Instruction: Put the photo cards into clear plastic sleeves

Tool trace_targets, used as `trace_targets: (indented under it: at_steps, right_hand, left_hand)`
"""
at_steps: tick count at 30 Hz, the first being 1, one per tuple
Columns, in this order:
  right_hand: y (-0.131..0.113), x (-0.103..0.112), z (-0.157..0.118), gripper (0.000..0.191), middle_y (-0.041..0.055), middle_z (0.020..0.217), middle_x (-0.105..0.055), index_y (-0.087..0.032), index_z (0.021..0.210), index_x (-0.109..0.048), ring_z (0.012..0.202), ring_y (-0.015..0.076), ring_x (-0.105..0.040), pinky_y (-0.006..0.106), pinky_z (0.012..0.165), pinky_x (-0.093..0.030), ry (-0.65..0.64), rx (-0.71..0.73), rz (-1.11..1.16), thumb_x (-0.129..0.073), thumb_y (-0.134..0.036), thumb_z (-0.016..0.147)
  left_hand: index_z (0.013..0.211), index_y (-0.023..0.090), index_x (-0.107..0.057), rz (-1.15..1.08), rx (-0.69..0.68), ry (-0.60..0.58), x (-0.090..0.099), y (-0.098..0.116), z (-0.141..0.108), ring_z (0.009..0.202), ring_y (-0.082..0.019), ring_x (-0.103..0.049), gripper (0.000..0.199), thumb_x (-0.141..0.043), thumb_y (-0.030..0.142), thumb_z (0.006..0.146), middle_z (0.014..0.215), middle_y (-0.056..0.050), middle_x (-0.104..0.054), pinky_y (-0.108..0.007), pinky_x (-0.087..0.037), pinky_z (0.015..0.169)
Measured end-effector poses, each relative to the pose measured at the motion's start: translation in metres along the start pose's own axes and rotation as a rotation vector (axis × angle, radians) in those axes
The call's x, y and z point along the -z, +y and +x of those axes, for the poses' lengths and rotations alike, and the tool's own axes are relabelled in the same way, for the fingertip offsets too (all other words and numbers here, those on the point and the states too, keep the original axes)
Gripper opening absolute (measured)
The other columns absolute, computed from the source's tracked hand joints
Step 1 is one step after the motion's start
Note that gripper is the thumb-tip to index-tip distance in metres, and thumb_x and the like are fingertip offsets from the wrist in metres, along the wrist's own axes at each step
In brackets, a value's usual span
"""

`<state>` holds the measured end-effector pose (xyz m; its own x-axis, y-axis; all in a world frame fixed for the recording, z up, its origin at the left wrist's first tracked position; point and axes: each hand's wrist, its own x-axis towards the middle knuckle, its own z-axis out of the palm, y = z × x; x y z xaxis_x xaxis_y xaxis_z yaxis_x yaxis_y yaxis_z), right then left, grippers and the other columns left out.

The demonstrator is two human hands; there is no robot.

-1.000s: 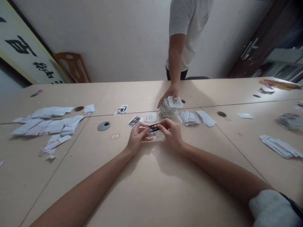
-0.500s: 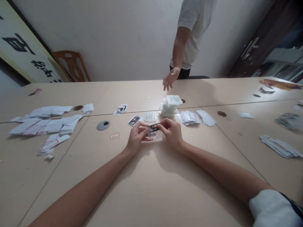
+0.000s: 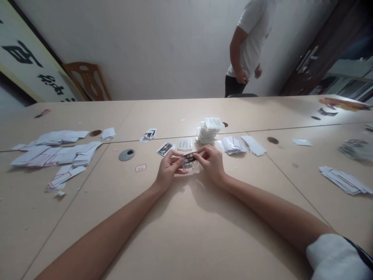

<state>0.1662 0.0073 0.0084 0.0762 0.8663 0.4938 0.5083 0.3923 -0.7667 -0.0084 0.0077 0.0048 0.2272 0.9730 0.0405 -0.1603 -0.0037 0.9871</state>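
A small dark printed card (image 3: 189, 158) lies against a clear plastic tray (image 3: 190, 167), both between my hands just above the table. My left hand (image 3: 169, 168) pinches the left end, thumb on the card and fingers beneath the tray. With thumb and forefinger, my right hand (image 3: 212, 163) grips the card's right edge. Beyond the hands sits another clear tray (image 3: 185, 144), beside a pile of clear packs (image 3: 208, 131). Dark printed cards (image 3: 166, 148) lie just left of that tray.
White cards (image 3: 233, 145) lie right of the packs, and paper stacks (image 3: 55, 153) spread at the left. More cards (image 3: 344, 180) lie far right. A grey cable ring (image 3: 127, 154) sits left of my hands. A person (image 3: 247, 46) stands beyond the table.
The person across the table has drawn an outstretched hand back from above the packs and moved to the right. My hands and the card have barely moved.
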Motion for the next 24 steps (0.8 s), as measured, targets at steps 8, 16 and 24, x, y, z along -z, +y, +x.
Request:
trace_targets:
  at_steps: [8, 16, 24]
  right_hand:
    - [0.0041, -0.0016, -0.0009, 0.018, 0.0022, 0.072, -0.064, -0.017, 0.074, -0.061, 0.057, 0.0118, -0.056, 0.024, 0.057, -0.044, 0.012, -0.029, 0.021, -0.066, -0.032, 0.082]
    - [0.0042, -0.0009, 0.0001, 0.017, 0.002, 0.074, -0.064, -0.017, 0.073, -0.061, 0.056, 0.0105, -0.055, 0.023, 0.055, -0.043, 0.015, -0.012, 0.043, -0.066, -0.03, 0.081]
    - [0.003, -0.0005, 0.0039, 0.016, 0.0018, 0.072, -0.064, -0.016, 0.073, -0.06, 0.057, 0.0113, -0.057, 0.022, 0.054, -0.043, -0.012, -0.026, 0.076, -0.066, -0.028, 0.082]
  left_hand:
    - [0.09, 0.017, -0.05, 0.023, -0.005, 0.002, -0.0014, 0.0013, -0.001, 0.076, -0.019, -0.07, 0.04, -0.074, 0.044, 0.073, 0.088, -0.005, -0.07, -0.028, -0.061, 0.058]
    - [0.091, 0.017, -0.051, 0.021, -0.001, 0.017, -0.002, 0.0014, -0.0012, 0.061, -0.01, -0.061, 0.04, -0.075, 0.044, 0.073, 0.073, 0.0, -0.064, -0.028, -0.061, 0.059]
    - [0.089, 0.017, -0.051, 0.016, 0.014, 0.014, -0.0016, 0.0016, 0.0001, 0.054, -0.007, -0.055, 0.039, -0.074, 0.044, 0.073, 0.069, 0.002, -0.061, -0.029, -0.061, 0.058]
